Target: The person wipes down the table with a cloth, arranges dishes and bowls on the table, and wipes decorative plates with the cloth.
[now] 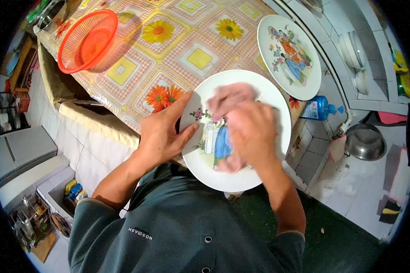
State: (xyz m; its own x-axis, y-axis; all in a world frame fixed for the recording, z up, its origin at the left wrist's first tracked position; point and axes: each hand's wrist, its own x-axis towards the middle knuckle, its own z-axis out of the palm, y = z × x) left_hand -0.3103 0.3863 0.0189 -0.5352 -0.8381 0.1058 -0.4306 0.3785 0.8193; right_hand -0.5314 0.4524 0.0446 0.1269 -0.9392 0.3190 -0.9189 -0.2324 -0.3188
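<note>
A white plate with painted figures and flowers is tilted at the near table edge, in front of my body. My left hand grips its left rim, the thumb lying over the front face. A pink cloth is bunched under my right hand, pressed against the plate's painted middle. Motion smears the right fingers and the cloth. Part of the picture is hidden behind them.
A second painted plate lies at the table's right edge. An orange plastic basket stands at the left on the flowered tablecloth. A blue bottle and a metal basin are off to the right, below the table.
</note>
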